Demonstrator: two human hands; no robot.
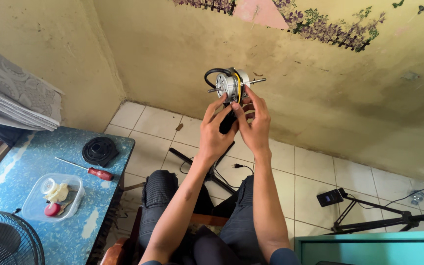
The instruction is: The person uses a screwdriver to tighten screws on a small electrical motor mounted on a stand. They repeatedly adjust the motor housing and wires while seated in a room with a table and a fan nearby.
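A small silver fan motor (230, 84) with a shaft sticking out on both sides, a black cable loop and yellow wires is held up in front of the yellowish wall. My left hand (214, 132) grips it from below on the left. My right hand (254, 122) holds it from the right, fingers against the motor's underside. A black part hangs between both hands, mostly hidden by the fingers. I sit with my knees (160, 189) below the hands.
A blue patterned table (35, 157) at left carries a red-handled screwdriver (88, 170), a black round fan part (100, 150) and a clear plastic box (55, 196) of small items. A fan grille (3, 240) sits bottom left. A black stand and cables (212, 172) lie on the tiled floor; a tripod (384, 216) at right.
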